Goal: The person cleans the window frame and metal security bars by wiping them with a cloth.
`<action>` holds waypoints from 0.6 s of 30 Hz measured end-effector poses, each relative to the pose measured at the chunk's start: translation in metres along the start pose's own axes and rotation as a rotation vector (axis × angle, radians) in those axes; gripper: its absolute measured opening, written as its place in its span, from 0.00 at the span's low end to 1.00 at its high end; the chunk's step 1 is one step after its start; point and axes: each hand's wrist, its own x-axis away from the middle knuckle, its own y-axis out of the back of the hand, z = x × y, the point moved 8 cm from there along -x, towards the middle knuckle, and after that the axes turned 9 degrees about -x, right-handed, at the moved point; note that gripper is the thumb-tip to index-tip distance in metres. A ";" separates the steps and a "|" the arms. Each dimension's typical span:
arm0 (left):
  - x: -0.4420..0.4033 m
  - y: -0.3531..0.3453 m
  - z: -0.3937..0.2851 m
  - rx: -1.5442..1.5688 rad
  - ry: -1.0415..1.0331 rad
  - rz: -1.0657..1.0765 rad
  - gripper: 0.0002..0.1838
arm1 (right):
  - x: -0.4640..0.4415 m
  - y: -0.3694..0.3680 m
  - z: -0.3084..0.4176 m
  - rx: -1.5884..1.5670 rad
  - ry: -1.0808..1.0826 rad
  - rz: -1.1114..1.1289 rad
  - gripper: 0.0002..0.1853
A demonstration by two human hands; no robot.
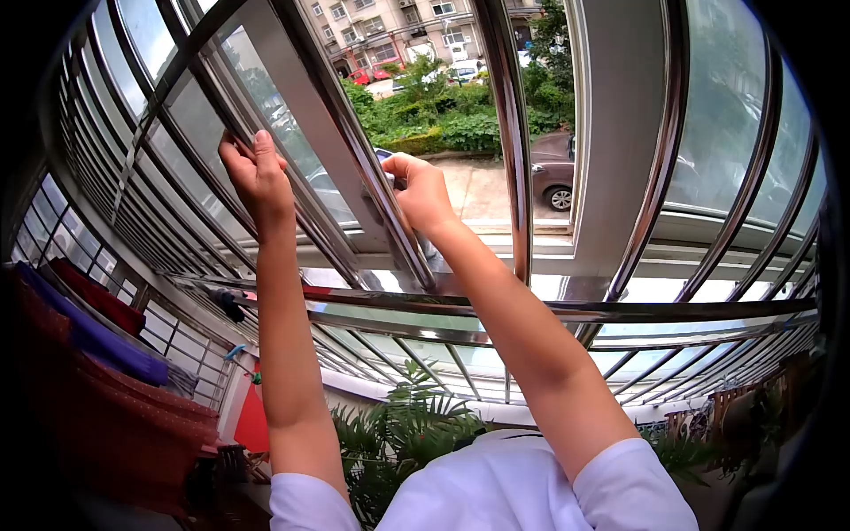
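Both arms reach up to a window behind metal bars. My left hand is closed round a dark upright metal bar at the upper left, its thumb pointing up. My right hand reaches past a shiny metal bar, its fingers curled at the grey window frame. What those fingers hold is hidden behind the hand and bar. To the right of this frame the window stands open, with a paved yard visible through the gap.
A horizontal rail crosses below the hands. Green plants stand near my body. Clothes hang at the left. More bars run along the right. Outside are a parked car, bushes and a building.
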 end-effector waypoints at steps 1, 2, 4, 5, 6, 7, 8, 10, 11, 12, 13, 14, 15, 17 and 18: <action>-0.001 0.000 0.002 -0.033 0.009 0.007 0.16 | 0.005 0.002 -0.007 0.113 -0.063 0.060 0.12; 0.000 0.001 0.003 -0.038 0.011 -0.007 0.16 | 0.013 0.005 -0.015 0.285 -0.135 0.124 0.10; -0.001 0.001 0.006 -0.043 0.020 -0.016 0.16 | 0.026 0.007 -0.020 0.456 -0.210 0.199 0.09; -0.001 0.001 0.008 -0.026 0.030 -0.019 0.16 | 0.029 0.003 -0.018 0.665 -0.153 0.255 0.09; 0.000 0.001 0.005 -0.025 0.030 -0.007 0.15 | 0.030 -0.001 -0.011 0.874 -0.088 0.306 0.09; -0.001 0.001 0.004 0.019 0.027 0.006 0.15 | 0.030 -0.001 -0.005 0.877 -0.082 0.313 0.09; 0.000 0.002 0.003 0.037 0.028 0.006 0.13 | 0.026 0.006 0.005 0.845 -0.058 0.226 0.10; 0.006 0.004 0.003 0.016 0.061 0.009 0.15 | 0.015 0.023 0.017 0.764 -0.157 0.027 0.12; 0.018 0.009 -0.006 -0.433 -0.251 -0.089 0.25 | 0.009 0.035 0.016 0.595 -0.092 -0.104 0.13; 0.029 0.014 -0.032 -0.594 -0.373 -0.154 0.26 | 0.004 0.044 0.019 0.417 -0.057 -0.198 0.12; 0.049 0.015 -0.063 -0.755 -0.496 -0.215 0.27 | 0.001 0.053 0.021 0.237 -0.025 -0.291 0.11; 0.064 0.020 -0.067 -0.727 -0.449 -0.187 0.26 | -0.003 0.053 0.016 0.050 -0.028 -0.300 0.11; 0.079 0.023 -0.071 -0.697 -0.403 -0.159 0.24 | -0.006 0.054 0.011 -0.137 -0.030 -0.310 0.10; 0.098 0.009 -0.039 -0.362 -0.032 0.111 0.15 | -0.006 0.046 0.015 -0.299 0.000 -0.304 0.11; 0.108 -0.007 -0.016 -0.279 0.202 0.314 0.20 | -0.003 0.037 0.022 -0.488 -0.041 -0.280 0.10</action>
